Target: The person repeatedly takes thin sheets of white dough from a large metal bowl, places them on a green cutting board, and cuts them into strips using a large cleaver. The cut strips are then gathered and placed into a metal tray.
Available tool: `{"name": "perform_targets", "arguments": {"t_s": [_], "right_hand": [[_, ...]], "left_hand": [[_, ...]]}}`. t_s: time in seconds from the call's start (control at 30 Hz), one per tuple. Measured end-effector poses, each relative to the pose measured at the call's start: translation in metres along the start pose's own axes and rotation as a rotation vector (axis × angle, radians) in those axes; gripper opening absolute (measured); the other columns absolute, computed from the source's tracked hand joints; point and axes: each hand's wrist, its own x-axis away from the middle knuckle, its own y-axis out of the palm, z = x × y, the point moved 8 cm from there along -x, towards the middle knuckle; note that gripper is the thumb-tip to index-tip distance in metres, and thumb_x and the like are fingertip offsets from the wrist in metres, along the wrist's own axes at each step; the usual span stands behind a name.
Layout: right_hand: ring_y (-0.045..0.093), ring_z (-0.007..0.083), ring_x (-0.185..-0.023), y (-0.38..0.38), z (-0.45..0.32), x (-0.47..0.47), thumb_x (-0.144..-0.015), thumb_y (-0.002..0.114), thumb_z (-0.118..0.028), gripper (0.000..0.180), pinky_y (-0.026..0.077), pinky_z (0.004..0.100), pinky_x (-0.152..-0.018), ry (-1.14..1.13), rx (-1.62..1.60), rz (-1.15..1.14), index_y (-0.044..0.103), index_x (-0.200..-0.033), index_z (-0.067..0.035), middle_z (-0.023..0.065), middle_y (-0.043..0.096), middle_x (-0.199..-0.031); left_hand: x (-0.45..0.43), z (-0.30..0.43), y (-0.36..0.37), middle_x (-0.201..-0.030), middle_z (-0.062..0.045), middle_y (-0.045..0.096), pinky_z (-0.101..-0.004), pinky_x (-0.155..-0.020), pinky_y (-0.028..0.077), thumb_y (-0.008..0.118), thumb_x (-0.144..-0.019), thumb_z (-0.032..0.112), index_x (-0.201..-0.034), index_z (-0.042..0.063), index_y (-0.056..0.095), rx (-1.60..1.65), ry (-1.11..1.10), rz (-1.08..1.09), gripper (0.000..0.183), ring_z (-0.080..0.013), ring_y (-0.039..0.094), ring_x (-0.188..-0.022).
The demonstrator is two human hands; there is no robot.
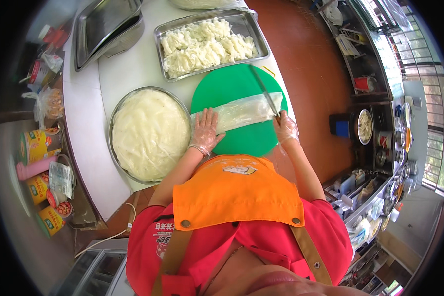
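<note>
A folded, translucent strip of noodle sheet (240,113) lies across a round green cutting board (225,83). My left hand (206,129), in a clear plastic glove, rests flat with fingers extended at the strip's left end. My gloved right hand (286,127) grips the handle of a knife (264,88). Its long blade points away from me and crosses the strip near the right end; whether the edge touches the strip cannot be told. Left of the board, a round metal pan (113,151) holds a stack of pale noodle sheets (151,133).
Beyond the board, a rectangular metal tray (261,39) holds cut noodles (207,46). Deep metal pans (109,31) sit at the far left of the white table (81,111). Several cans (40,144) line the left shelf. The table's right edge drops to a red-brown floor (314,96).
</note>
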Motion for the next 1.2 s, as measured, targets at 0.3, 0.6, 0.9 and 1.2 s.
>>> {"name": "perform_targets", "arguments": {"t_s": [0.3,0.6,0.9,1.2], "right_hand": [[0.063,0.0401,-0.099,0.007,0.072,0.030,-0.097,0.055,-0.041,0.041,0.050,0.0484,-0.083,0.359,0.010,-0.048,0.048,-0.116,-0.005,0.0206,0.068,-0.105],[0.063,0.0425,-0.103,0.008,0.048,0.037,-0.099,0.049,-0.045,0.043,0.049,0.0498,-0.087,0.319,-0.060,-0.096,0.046,-0.111,-0.004,0.0201,0.068,-0.109],[0.063,0.0432,-0.100,0.003,0.043,0.043,-0.099,0.047,-0.045,0.043,0.050,0.0497,-0.086,0.252,-0.021,-0.099,0.046,-0.112,-0.004,0.0204,0.068,-0.107],[0.061,0.0429,-0.103,0.010,0.033,0.047,-0.100,0.044,-0.046,0.042,0.049,0.0496,-0.088,0.287,-0.025,-0.159,0.048,-0.115,-0.007,0.0197,0.067,-0.110]], "left_hand": [[-0.005,-0.001,0.003,-0.160,-0.020,0.022,-0.0556,-0.120,0.009,0.052,-0.089,0.062,-0.151,0.001,0.030,-0.062,0.022,0.036,0.090,-0.0346,0.016,-0.149],[-0.002,-0.002,-0.002,-0.160,-0.019,0.021,-0.0529,-0.120,0.012,0.052,-0.090,0.061,-0.151,0.000,0.029,-0.089,-0.006,0.016,0.090,-0.0336,0.017,-0.149],[0.002,-0.004,0.001,-0.160,-0.019,0.022,-0.0529,-0.120,0.012,0.053,-0.090,0.061,-0.151,0.000,0.028,-0.075,-0.003,-0.001,0.090,-0.0338,0.017,-0.149],[-0.001,-0.004,-0.002,-0.160,-0.019,0.022,-0.0535,-0.120,0.010,0.051,-0.090,0.062,-0.152,0.000,0.028,-0.080,0.003,-0.005,0.090,-0.0328,0.016,-0.150]]}}
